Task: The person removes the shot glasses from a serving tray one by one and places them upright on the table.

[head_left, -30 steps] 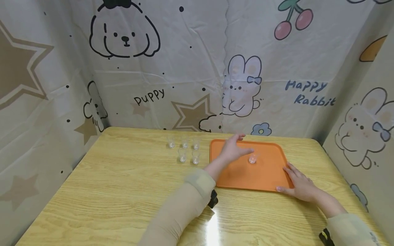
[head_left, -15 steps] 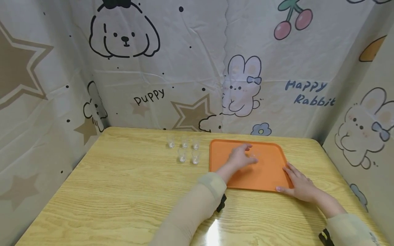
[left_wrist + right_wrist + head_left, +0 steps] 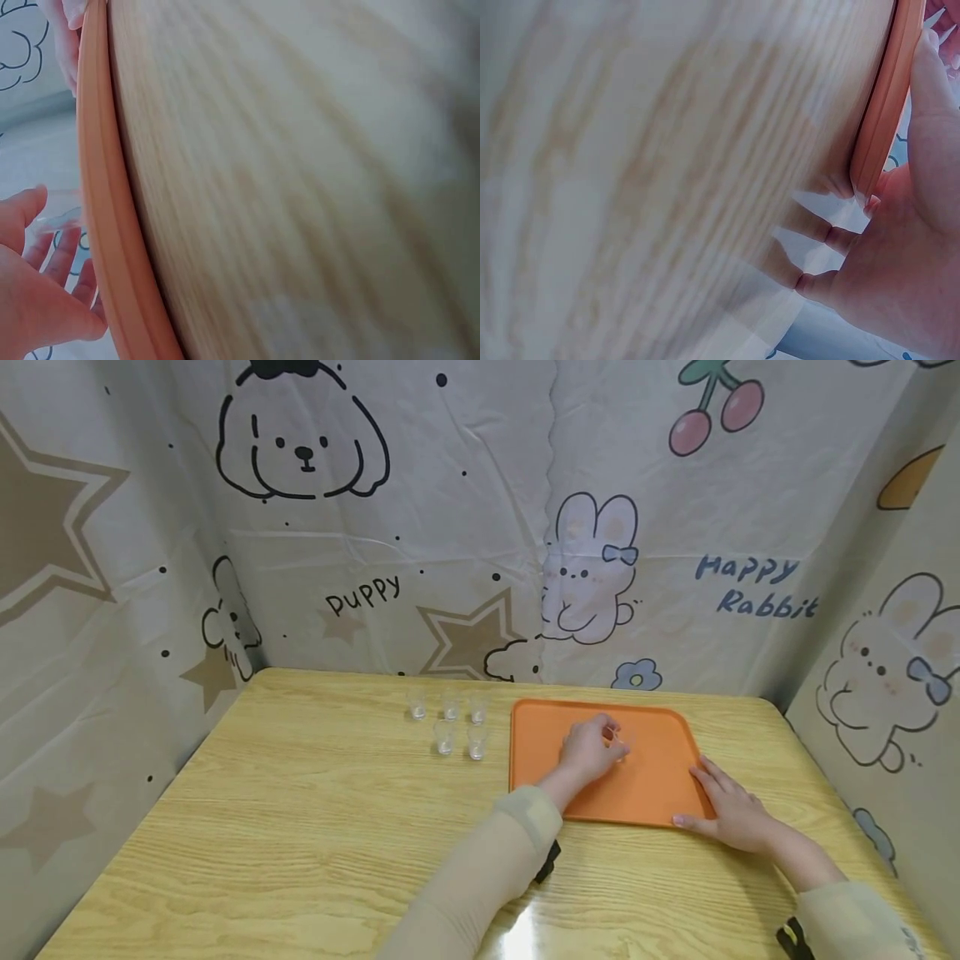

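My left hand (image 3: 588,752) is over the orange tray (image 3: 547,714), thumb and fingers around a small clear shot glass (image 3: 621,747). The hand partly hides that glass. From the left wrist, the left hand (image 3: 37,277) shows beside the tray rim (image 3: 112,187), the clear glass (image 3: 60,220) between thumb and fingers. My right hand (image 3: 735,810) rests at the tray's near right corner, thumb on the front rim and spread fingers along the right side. In the right wrist view the right hand (image 3: 907,247) touches the tray rim (image 3: 889,105) and the tabletop.
Several more clear shot glasses (image 3: 446,739) stand upright in two rows left of the tray. The wooden table (image 3: 300,810) meets a cloth backdrop (image 3: 450,527) with cartoon prints at its back, and cloth also hangs at both sides.
My left hand has moved right and down over the tray, and its fingers have drawn in around the glass there. The right hand stays at the tray corner.
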Action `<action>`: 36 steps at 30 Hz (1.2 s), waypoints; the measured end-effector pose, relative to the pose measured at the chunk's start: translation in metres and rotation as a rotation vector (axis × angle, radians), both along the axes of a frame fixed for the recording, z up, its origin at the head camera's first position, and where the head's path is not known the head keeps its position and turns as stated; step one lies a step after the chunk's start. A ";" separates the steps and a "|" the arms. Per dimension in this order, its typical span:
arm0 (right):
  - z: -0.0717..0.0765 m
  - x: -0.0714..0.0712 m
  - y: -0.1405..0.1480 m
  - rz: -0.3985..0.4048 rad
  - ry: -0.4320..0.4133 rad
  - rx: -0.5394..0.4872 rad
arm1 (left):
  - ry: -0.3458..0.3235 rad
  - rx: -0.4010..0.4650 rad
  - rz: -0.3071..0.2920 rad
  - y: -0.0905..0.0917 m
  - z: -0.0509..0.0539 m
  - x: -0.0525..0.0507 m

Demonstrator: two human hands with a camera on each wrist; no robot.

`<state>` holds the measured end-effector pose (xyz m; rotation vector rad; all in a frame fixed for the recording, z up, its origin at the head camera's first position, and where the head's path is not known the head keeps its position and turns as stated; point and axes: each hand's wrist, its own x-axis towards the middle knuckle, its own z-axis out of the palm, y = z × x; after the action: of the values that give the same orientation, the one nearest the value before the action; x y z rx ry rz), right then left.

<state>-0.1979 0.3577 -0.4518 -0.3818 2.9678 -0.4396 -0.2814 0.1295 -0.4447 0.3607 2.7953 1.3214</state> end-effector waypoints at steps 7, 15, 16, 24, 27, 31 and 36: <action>0.001 0.000 -0.001 0.000 -0.003 0.002 | -0.003 0.009 -0.014 -0.008 0.001 0.000; 0.000 -0.001 0.000 0.003 -0.002 -0.004 | -0.020 0.047 -0.052 -0.022 0.013 0.001; -0.001 -0.001 0.000 0.004 0.000 -0.004 | -0.019 0.052 -0.057 -0.024 0.015 0.001; -0.001 0.000 0.001 0.007 0.008 -0.001 | -0.038 0.165 -0.097 -0.047 0.039 0.010; 0.000 0.000 0.001 0.009 0.020 0.006 | -0.034 0.182 -0.121 -0.059 0.048 0.015; 0.001 0.000 -0.001 0.006 0.021 -0.001 | -0.027 0.172 -0.163 -0.080 0.064 0.021; 0.002 0.001 -0.001 0.006 0.014 -0.010 | -0.040 0.152 -0.200 -0.111 0.084 0.028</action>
<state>-0.1969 0.3565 -0.4502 -0.3971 2.9783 -0.4537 -0.2532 0.0181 -0.3608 0.5946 2.5533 1.4781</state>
